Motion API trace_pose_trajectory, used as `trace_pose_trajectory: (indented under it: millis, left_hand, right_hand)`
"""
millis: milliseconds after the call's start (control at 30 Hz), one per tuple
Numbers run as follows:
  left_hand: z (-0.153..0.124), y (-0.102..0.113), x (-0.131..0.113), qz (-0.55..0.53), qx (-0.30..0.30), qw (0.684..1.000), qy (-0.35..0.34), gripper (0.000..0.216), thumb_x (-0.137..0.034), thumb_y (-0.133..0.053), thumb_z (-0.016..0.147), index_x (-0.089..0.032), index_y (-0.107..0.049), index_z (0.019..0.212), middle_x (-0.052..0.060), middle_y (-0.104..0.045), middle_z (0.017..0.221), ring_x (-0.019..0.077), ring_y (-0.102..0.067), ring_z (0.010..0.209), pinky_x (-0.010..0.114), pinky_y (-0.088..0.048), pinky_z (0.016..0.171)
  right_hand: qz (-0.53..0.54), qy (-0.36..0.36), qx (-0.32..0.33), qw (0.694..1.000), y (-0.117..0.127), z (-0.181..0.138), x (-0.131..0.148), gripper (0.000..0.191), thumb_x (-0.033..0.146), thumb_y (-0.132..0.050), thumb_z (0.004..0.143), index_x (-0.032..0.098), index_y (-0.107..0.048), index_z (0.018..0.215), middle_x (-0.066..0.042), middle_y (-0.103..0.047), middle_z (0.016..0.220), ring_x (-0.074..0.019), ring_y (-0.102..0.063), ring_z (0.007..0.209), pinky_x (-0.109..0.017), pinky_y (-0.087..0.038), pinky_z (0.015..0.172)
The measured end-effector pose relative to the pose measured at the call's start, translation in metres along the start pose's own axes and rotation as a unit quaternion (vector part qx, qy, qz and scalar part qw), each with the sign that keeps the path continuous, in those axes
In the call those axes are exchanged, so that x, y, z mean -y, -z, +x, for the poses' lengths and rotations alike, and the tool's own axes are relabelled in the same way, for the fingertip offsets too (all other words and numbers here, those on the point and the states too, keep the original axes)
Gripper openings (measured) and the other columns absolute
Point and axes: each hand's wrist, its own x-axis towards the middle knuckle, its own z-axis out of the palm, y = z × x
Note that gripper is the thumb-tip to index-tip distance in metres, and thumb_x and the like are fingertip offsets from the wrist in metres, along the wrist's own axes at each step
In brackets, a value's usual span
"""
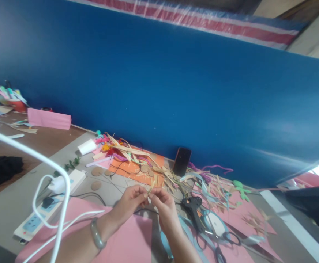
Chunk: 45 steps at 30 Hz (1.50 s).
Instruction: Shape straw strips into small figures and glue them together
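Observation:
My left hand and my right hand meet at the middle of the table, fingertips pinched together. Between them is a thin, straw-coloured strip, its upper end poking up past my fingers; the rest of it is hidden. Below my hands lies pink paper. Just right of my right hand rests a black glue gun. Near it are black-handled scissors and a roll of pale blue ribbon.
A power strip with plugs and a white cable occupy the left side. Behind my hands are dry strips on orange paper, a white cup and a phone leaning on the blue partition.

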Motion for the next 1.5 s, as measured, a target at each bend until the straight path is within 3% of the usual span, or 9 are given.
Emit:
trace_pose_trajectory:
  millis: [800,1000,1233,1500]
  left_hand:
    - [0.006,0.003,0.011,0.020,0.015,0.999,-0.028,0.019,-0.032,-0.065,0.076,-0.014,-0.059,0.072,-0.002,-0.058,0.056,0.0082,-0.049,0.050,0.019,-0.034,0.048]
    - [0.005,0.002,0.009,-0.014,0.014,1.000,0.007,0.010,-0.023,-0.064,0.074,-0.013,-0.063,0.077,-0.001,-0.063,0.057,0.0074,-0.052,0.049,0.017,-0.036,0.049]
    - [0.006,0.005,0.012,-0.027,0.019,0.999,0.001,0.016,-0.028,-0.067,0.075,-0.014,-0.062,0.073,0.000,-0.065,0.060,0.0074,-0.054,0.049,0.017,-0.037,0.049]
    - [0.006,0.005,0.011,-0.009,0.017,1.000,-0.002,0.016,-0.029,-0.067,0.075,-0.015,-0.061,0.073,0.000,-0.065,0.059,0.0085,-0.055,0.051,0.019,-0.040,0.050]
  right_hand:
    - [-0.072,0.013,-0.029,0.997,-0.002,0.001,0.005,0.015,0.028,-0.072,0.066,0.016,-0.063,0.062,0.003,-0.057,0.054,-0.0110,-0.047,0.052,-0.024,-0.037,0.055]
    - [-0.062,0.017,-0.032,0.997,-0.001,0.002,0.003,0.013,0.027,-0.070,0.069,0.017,-0.063,0.065,0.003,-0.058,0.058,-0.0106,-0.047,0.052,-0.023,-0.036,0.054]
    - [-0.040,0.008,0.009,0.999,-0.001,0.001,0.000,0.016,0.028,-0.070,0.071,0.017,-0.061,0.066,0.003,-0.058,0.055,-0.0114,-0.049,0.053,-0.024,-0.037,0.055]
    - [-0.005,0.018,0.004,1.000,0.002,0.001,-0.001,0.012,0.028,-0.065,0.074,0.017,-0.061,0.068,0.003,-0.054,0.059,-0.0122,-0.047,0.057,-0.024,-0.036,0.059]
